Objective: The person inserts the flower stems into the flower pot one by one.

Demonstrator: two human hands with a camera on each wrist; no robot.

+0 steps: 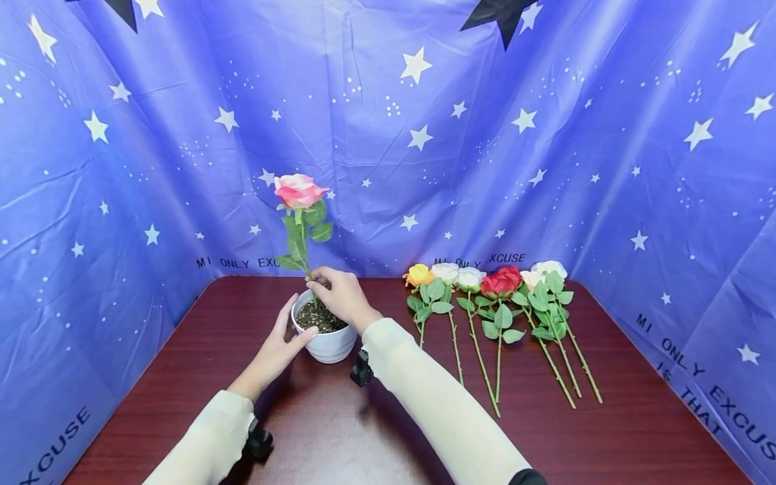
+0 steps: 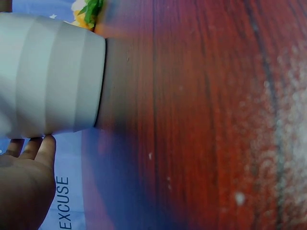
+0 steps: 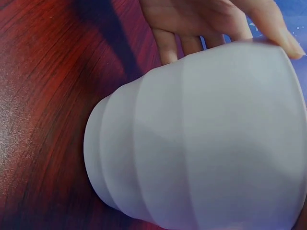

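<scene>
A white ribbed pot (image 1: 327, 345) filled with dark soil (image 1: 321, 318) stands on the dark red table (image 1: 606, 431). A pink rose (image 1: 299, 190) on a green leafy stem rises upright from the soil. My right hand (image 1: 315, 281) pinches the stem just above the soil. My left hand (image 1: 294, 320) rests against the pot's left side, fingers straight, thumb across the front near the rim. Up close, the left wrist view has the pot (image 2: 48, 76) above my left hand (image 2: 29, 163). In the right wrist view the pot (image 3: 201, 143) fills the frame with my left hand (image 3: 206, 24) behind it.
Several loose roses lie side by side to the right of the pot, among them an orange one (image 1: 418, 275) and a red one (image 1: 502, 281), stems pointing toward me. A blue starry cloth (image 1: 424, 135) walls the table on three sides.
</scene>
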